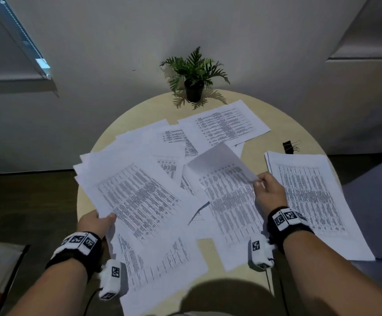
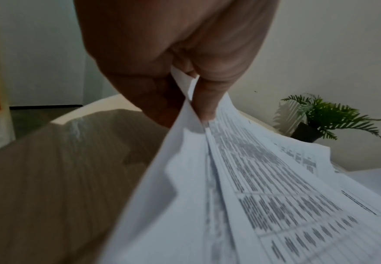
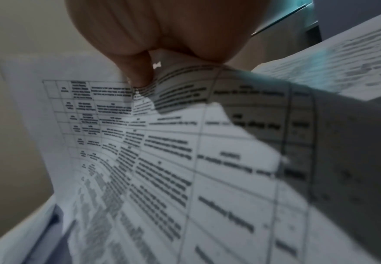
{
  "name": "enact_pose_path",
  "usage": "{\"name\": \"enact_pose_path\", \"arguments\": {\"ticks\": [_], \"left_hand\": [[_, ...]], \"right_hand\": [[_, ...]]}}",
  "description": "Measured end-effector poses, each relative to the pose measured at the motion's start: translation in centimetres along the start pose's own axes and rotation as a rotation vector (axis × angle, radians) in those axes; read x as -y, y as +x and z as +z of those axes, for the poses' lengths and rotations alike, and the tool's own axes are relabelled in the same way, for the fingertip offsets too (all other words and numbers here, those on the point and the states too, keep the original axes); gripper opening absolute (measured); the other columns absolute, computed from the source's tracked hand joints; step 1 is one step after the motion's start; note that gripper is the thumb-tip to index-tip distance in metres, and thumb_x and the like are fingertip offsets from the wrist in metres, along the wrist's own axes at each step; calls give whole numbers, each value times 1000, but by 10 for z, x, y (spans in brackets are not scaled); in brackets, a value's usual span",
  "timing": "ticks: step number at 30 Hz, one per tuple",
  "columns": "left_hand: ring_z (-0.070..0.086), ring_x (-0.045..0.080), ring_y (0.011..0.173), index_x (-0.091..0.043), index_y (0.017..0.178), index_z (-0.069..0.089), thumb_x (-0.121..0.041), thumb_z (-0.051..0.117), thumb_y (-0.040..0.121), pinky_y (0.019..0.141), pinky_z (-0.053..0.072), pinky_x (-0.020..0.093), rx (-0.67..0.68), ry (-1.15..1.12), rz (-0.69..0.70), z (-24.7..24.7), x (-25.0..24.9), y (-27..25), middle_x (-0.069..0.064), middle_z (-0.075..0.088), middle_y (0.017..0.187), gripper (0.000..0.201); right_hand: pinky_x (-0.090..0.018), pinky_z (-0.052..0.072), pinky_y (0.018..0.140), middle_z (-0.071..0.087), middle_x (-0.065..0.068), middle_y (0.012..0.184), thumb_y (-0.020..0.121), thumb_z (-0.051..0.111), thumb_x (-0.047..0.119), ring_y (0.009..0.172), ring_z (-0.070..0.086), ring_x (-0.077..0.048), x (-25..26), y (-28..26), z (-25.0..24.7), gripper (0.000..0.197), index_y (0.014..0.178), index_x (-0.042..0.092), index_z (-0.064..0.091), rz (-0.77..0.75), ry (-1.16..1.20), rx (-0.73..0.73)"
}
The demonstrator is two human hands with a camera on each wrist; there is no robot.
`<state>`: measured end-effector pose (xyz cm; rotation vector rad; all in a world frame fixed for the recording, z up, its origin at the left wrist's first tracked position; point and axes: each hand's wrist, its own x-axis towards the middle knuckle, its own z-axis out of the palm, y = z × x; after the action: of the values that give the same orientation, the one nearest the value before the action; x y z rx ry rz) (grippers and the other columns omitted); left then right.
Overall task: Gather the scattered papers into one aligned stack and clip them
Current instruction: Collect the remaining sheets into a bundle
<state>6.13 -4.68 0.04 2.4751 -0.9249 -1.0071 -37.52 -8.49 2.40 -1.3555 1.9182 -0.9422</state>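
Note:
Printed white sheets lie scattered over a round beige table (image 1: 263, 124). My left hand (image 1: 98, 221) pinches the near corner of a fanned bundle of sheets (image 1: 130, 188) lifted off the table's left side; the left wrist view shows thumb and fingers clamping that bundle (image 2: 241, 178). My right hand (image 1: 267, 190) pinches the corner of one sheet (image 1: 222, 163) and holds it curled up over the papers at the centre. The same lifted sheet (image 3: 185, 151) fills the right wrist view. A neater stack (image 1: 310, 197) lies at the right. A black binder clip (image 1: 288, 147) sits behind it.
A potted fern (image 1: 194, 76) stands at the table's far edge against the white wall. More loose sheets (image 1: 224, 124) lie in front of it. Dark floor surrounds the table, and a grey surface (image 1: 377, 201) lies to the right.

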Motion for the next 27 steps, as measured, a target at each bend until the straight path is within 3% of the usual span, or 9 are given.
{"name": "enact_pose_path", "arguments": {"ticks": [4, 7, 10, 13, 16, 20, 22, 24, 27], "left_hand": [[35, 25, 57, -4, 63, 35, -14, 63, 88, 55, 27, 31, -188, 12, 81, 5, -1, -7, 14, 37, 61, 39], [29, 21, 57, -7, 65, 33, -8, 63, 86, 51, 22, 28, -261, -43, 98, 6, -1, -7, 14, 33, 63, 36], [39, 23, 61, -2, 71, 40, -14, 65, 85, 55, 32, 28, -205, -91, 52, 4, 1, -4, 18, 43, 70, 31], [59, 33, 72, 7, 95, 53, -15, 68, 84, 64, 49, 35, -75, -141, 10, 5, 3, -14, 26, 62, 86, 29], [57, 27, 59, 5, 114, 50, -12, 65, 88, 51, 50, 36, 59, -251, -12, 13, 13, -26, 21, 63, 73, 35], [58, 24, 68, -21, 113, 59, -4, 59, 90, 56, 46, 32, 145, -460, 79, 20, 29, -36, 12, 66, 88, 28], [51, 25, 67, -30, 107, 61, -4, 59, 90, 55, 41, 34, 173, -497, 101, 19, 32, -41, 17, 65, 84, 31], [56, 28, 73, -31, 106, 63, 0, 58, 90, 65, 45, 40, 199, -559, 85, 15, 35, -45, 17, 69, 91, 35], [66, 31, 89, -9, 110, 58, -1, 53, 95, 82, 51, 42, 254, -619, 66, 8, 28, -56, 18, 69, 106, 19]], "right_hand": [[-30, 46, 60, 62, 1, 81, 93, 54, 9, 68, 55, -18, 29, 12, -5, 25, 84, 33, 56, -146, 86, -106], [-31, 50, 71, 65, -3, 91, 91, 54, 5, 81, 60, -16, 67, 18, -6, 25, 91, 30, 58, -348, 120, -194], [-15, 45, 72, 63, 9, 83, 91, 55, 3, 78, 57, 1, 109, 19, 0, 31, 87, 34, 57, -452, 258, -260], [-21, 46, 67, 58, 15, 74, 92, 54, 15, 68, 52, -1, 120, 25, 22, 16, 81, 26, 59, -268, 335, -262], [-29, 33, 55, 42, 0, 66, 92, 48, 18, 60, 36, -16, 103, 22, 52, 23, 72, 8, 46, -76, 137, -101], [-31, 21, 52, 28, -1, 65, 94, 44, 16, 57, 26, -18, 69, -1, 93, 31, 67, 14, 28, 131, -41, 171], [-30, 29, 59, 42, -6, 73, 92, 48, 21, 65, 40, -21, 58, -11, 107, 20, 79, 8, 42, 183, -13, 268], [-31, 39, 75, 56, -8, 100, 91, 53, 25, 88, 56, -25, 59, -18, 113, 27, 112, 9, 48, 214, 104, 355], [-34, 37, 103, 42, 6, 129, 92, 58, 20, 119, 47, -18, 66, -23, 119, 60, 143, 22, 27, 282, 334, 485]]}}
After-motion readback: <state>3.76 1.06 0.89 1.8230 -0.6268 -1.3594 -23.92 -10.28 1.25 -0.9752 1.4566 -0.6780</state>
